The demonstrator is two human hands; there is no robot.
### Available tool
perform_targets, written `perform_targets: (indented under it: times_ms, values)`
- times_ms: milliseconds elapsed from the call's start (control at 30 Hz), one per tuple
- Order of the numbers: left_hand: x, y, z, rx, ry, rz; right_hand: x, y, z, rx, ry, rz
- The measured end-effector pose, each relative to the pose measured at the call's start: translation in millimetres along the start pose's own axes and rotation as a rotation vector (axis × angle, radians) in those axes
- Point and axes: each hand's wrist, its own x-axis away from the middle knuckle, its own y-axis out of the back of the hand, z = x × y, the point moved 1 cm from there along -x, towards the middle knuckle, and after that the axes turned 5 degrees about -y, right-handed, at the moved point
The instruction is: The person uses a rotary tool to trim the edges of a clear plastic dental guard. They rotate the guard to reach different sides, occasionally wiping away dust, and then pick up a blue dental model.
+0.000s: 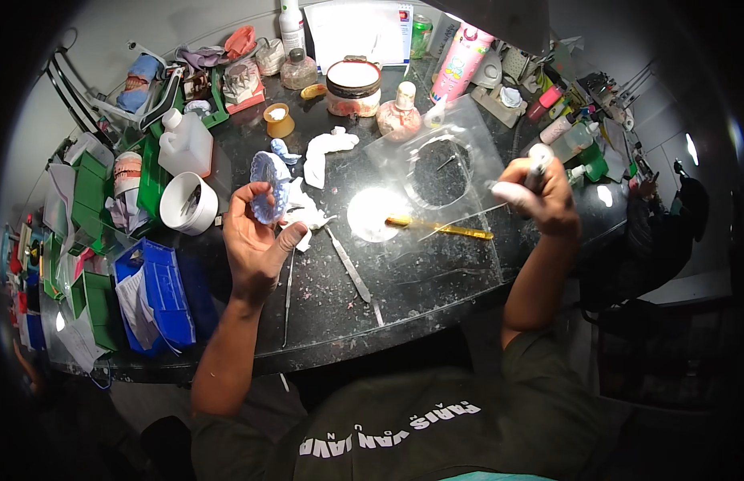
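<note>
My left hand (256, 240) grips a pale blue dental cast (269, 183), turned up on its side above crumpled white pieces (306, 215). My right hand (538, 200), raised over the right part of the desk, is closed round a cylindrical grey tool (537, 167) with a pale end. Below and between my hands lie a metal spatula (348, 268), a thin probe (287, 297) and a yellow-handled tool (460, 229) resting across a white disc (369, 212). A clear plastic sheet (488, 160) with a round cut-out lies under my right hand.
Green bins (87, 192), a blue bin (175, 297), a white tub (170, 204) and a jug (197, 148) crowd the left. Jars (353, 92), bottles and a pink cylinder (460, 64) line the back. A dark-clothed person (668, 240) is at the far right.
</note>
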Motion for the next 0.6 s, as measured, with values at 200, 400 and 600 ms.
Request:
perform_targets:
  times_ms: [200,400,600]
  values:
    - [-2,-3,3,0.095,0.193,-0.016,17,56,-49,-0.084,-0.308,-0.145]
    - [0,-6,-4,0.202,0.290,-0.023,-23,15,-50,-0.092,-0.357,0.164]
    - [4,-2,1,0.322,0.344,0.050,-49,-22,-64,0.319,-0.281,0.336]
